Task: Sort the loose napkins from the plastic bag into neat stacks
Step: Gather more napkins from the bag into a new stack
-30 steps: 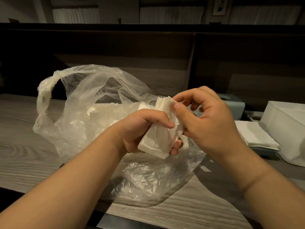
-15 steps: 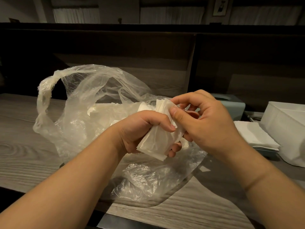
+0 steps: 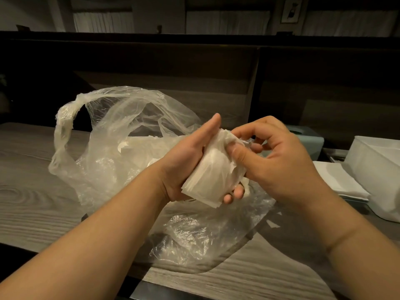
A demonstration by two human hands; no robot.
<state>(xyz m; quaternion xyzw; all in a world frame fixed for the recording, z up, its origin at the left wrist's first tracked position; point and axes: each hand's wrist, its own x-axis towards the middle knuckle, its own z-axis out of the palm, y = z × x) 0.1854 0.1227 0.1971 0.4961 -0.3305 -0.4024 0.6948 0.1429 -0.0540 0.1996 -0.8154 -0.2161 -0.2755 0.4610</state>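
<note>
Head view shows us cradling a bundle of napkins (image 3: 213, 176) in our left hand (image 3: 186, 167), fingers curled under it and the thumb lifted straight and off the paper, which we judge frees the top edge for squaring. Our right hand (image 3: 272, 161) pinches that upper edge between thumb and bent forefinger, probably to align or peel the layers. The bundle hangs above the plastic bag (image 3: 129, 148), which lies slumped and open on the wooden table (image 3: 32, 202); more white napkins show through its film, so sorting is far from finished. At the right, a flat white stack (image 3: 339, 180) lies beside a white bin (image 3: 381, 169), whose contents we cannot see.
</note>
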